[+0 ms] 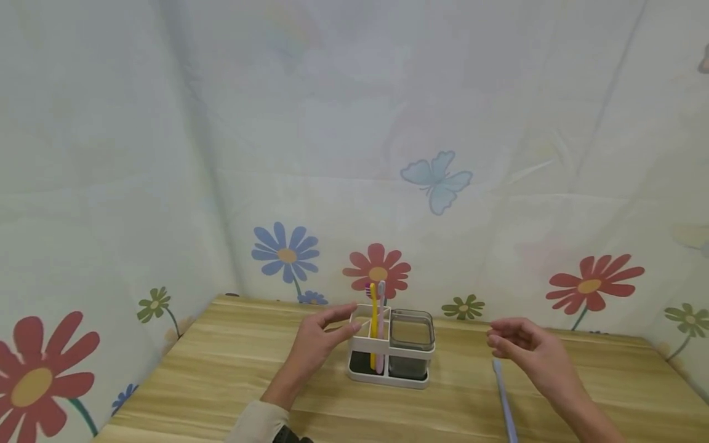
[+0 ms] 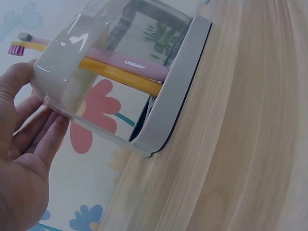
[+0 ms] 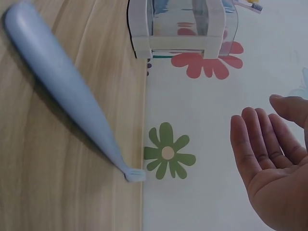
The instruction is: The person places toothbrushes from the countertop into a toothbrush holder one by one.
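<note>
A white toothbrush holder [image 1: 388,383] stands on the wooden table, with a yellow toothbrush [image 1: 373,326] and a pink toothbrush [image 1: 380,332] upright in it. A clear grey cup [image 1: 411,335] sits in its right-hand part. My left hand [image 1: 320,335] holds the holder's upper left end, its thumb and fingers at the rim; the left wrist view shows the fingertips [image 2: 58,126] at the corner. My right hand [image 1: 534,354] hovers on the right with loosely bent fingers and nothing in them. Below it, a blue toothbrush [image 1: 504,400] lies on the table, head pointing away from me.
The wooden table [image 1: 221,369] ends at the back against a pale curtain [image 1: 332,123] printed with flowers and a butterfly. More of this cloth hangs at the left and right sides.
</note>
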Demonstrator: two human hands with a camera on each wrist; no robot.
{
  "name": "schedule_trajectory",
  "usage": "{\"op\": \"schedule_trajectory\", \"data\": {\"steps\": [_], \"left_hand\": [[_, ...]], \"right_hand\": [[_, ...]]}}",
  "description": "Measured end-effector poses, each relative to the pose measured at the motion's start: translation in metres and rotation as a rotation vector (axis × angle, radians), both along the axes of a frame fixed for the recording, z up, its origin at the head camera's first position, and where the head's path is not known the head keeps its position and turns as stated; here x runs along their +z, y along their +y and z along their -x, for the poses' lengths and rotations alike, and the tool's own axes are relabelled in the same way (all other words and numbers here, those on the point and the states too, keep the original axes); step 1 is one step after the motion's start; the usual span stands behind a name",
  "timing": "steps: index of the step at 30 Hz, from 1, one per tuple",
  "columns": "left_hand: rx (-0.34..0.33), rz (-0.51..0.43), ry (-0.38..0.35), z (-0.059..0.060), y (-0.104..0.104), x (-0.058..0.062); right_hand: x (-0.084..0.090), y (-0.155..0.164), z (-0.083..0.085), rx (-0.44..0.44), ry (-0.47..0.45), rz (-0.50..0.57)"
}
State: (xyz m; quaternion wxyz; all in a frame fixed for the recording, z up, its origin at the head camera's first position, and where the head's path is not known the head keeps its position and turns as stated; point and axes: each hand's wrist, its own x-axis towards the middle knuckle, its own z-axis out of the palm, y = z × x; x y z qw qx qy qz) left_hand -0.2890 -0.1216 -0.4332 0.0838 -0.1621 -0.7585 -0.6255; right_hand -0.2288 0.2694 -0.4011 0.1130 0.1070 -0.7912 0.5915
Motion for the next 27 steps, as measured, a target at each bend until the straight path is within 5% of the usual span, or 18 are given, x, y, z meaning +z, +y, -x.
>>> {"op": "schedule_trajectory", "data": {"steps": [10, 20, 27], "left_hand": [[0.013, 0.004, -0.004, -0.001, -0.002, 0.002], [-0.006, -0.024, 0.023, 0.0, 0.0, 0.002], [0.0, -0.033, 0.02, -0.001, 0.001, 0.002]], "right_hand": [[-0.015, 0.003, 0.007, 0.004, 0.009, -0.099], [-0.021, 0.01, 0.008, 0.006, -0.129, -0.282], [-0.027, 0.018, 0.009, 0.012, -0.155, -0.295]]}}
